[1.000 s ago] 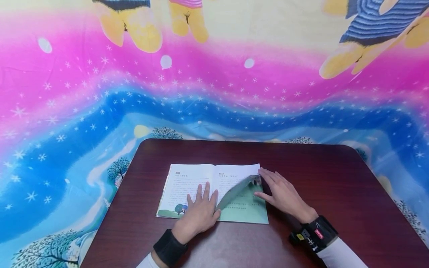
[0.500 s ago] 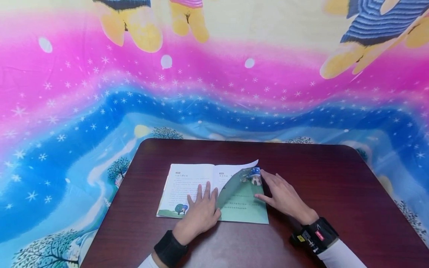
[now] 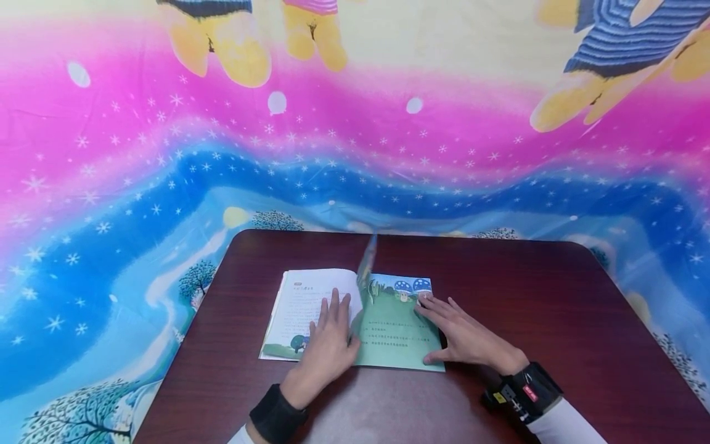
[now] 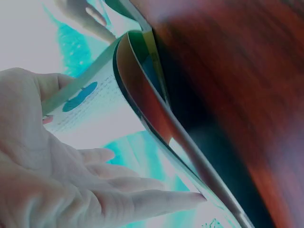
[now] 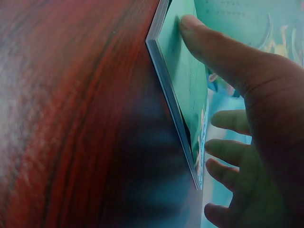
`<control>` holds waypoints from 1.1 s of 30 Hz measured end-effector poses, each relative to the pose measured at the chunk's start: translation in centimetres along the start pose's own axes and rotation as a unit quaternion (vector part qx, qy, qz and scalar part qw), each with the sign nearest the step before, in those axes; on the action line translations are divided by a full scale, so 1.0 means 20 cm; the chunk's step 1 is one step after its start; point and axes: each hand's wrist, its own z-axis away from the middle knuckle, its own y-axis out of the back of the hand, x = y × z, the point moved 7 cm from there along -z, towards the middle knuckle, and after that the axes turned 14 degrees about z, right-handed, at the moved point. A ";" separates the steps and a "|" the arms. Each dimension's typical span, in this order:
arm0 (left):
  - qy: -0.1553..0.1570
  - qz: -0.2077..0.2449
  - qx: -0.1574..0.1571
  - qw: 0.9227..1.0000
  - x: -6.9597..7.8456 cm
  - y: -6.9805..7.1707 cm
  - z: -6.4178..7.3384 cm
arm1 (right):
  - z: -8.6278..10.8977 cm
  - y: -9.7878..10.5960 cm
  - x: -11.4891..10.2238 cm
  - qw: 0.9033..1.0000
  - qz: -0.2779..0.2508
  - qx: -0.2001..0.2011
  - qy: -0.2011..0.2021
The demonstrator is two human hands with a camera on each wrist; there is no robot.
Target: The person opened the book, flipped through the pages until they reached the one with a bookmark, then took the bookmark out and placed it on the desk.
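Note:
A picture book [image 3: 394, 333] lies spread on the table, its white left page [image 3: 318, 280] printed with text and small trees. On the green right page are blue-capped mushroom houses. Between them a single page [image 3: 367, 259] stands nearly upright at the spine, blurred. My left hand [image 3: 324, 351] lies over the left page beside the spine, fingers extended. In the left wrist view, a raised page [image 4: 90, 102] partly hides that hand's thumb. My right hand [image 3: 466, 333] reaches over the right page's outer edge, with its thumb [image 5: 213, 45] against the page and its other fingers loosely bent.
The dark red-brown wooden table [image 3: 516, 277] extends around the book. Behind it hangs a colourful cloth [image 3: 355, 135] with snowflakes and cartoon figures. Black bands with devices [image 3: 529, 388] are on the wrists.
The page has gone from lying curled over the right side to standing at the spine, uncovering the mushroom picture. My right fingers have moved slightly left onto the page; my left hand has shifted a little.

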 end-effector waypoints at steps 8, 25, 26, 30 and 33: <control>0.009 0.007 0.003 1.000 -0.02 0.04 0.01 | 0.01 -0.02 0.01 1.000 -0.012 -0.013 0.001; -0.038 -0.027 0.100 0.994 -0.05 0.17 0.04 | 0.02 -0.02 0.02 0.999 -0.014 -0.032 0.009; -0.049 -0.037 0.110 0.992 -0.04 0.18 0.04 | 0.02 -0.03 0.03 0.999 -0.016 -0.035 0.010; -0.088 -0.064 0.141 0.984 -0.03 0.20 0.05 | 0.02 -0.03 0.03 0.999 -0.025 -0.043 0.017; -0.112 -0.083 0.156 0.978 -0.02 0.21 0.05 | 0.02 -0.03 0.03 0.998 -0.028 -0.045 0.022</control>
